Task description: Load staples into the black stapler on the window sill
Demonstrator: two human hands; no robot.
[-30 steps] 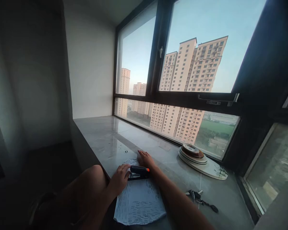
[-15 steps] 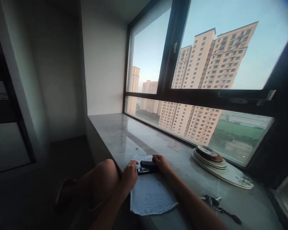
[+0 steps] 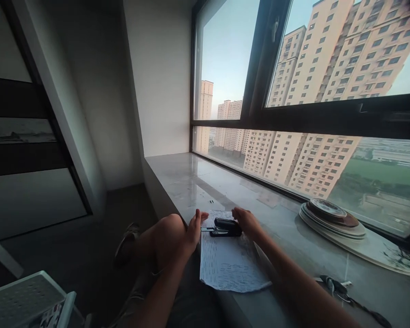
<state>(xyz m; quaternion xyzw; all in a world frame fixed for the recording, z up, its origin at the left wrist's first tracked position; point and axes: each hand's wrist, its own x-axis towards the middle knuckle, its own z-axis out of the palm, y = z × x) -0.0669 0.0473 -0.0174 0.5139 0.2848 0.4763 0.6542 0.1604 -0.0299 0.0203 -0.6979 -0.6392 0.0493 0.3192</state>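
Observation:
A black stapler [image 3: 226,230] lies crosswise on a sheet of paper [image 3: 232,269] covered with handwriting. My right hand [image 3: 248,222] grips the stapler's right end, its fingers partly hidden from me. From the stapler's left end a narrow metal piece [image 3: 207,229] sticks out. My left hand [image 3: 193,230] stands beside that piece with its fingers stretched upward and its palm facing the stapler; the palm appears to touch the metal tip. A pair of small dark bits [image 3: 211,201], too small to name, lie on the sill beyond the paper.
The paper rests on a glossy stone windowsill [image 3: 177,173] under a large window. Stacked round plates or boards [image 3: 331,221] stand at the right, with keys [image 3: 338,289] nearer me. Below left are my bent knee [image 3: 169,232] and a pale perforated stool or chair [image 3: 30,296].
My view has turned down and to the left. The metal piece now juts from the stapler's left end, and my left hand has moved off its body, with fingers straightened.

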